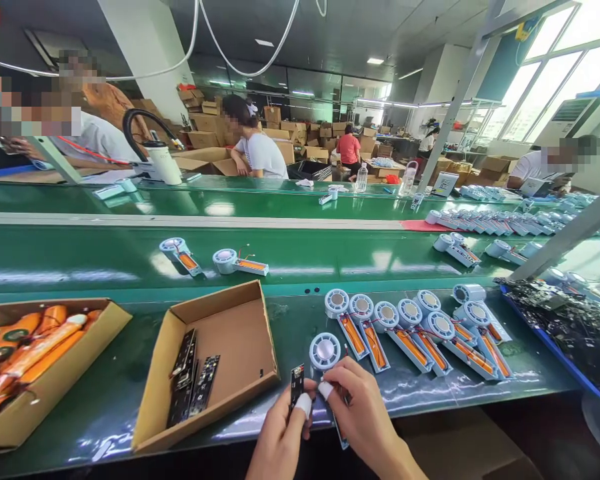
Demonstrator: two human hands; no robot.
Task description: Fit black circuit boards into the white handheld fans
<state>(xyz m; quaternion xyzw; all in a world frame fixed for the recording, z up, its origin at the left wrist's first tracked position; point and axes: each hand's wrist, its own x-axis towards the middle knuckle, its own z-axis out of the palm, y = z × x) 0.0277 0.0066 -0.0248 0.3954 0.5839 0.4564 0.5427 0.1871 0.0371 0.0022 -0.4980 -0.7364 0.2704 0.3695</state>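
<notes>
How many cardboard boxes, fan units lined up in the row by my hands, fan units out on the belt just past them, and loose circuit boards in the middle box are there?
Cardboard boxes on the bench: 2, the battery box and the board box
Fan units in the row: about 8; they overlap
Fan units on the near belt: 2
Circuit boards in the board box: about 3
Total: about 15

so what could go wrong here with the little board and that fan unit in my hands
1. The left hand pinches the small black circuit board by one end only; it could slip or flex.
2. The fan unit under the right hand lies near the table's front edge, so a nudge might push it off.
3. The row of fan units lies close by; a sweeping wrist could snag their thin wires.
</notes>
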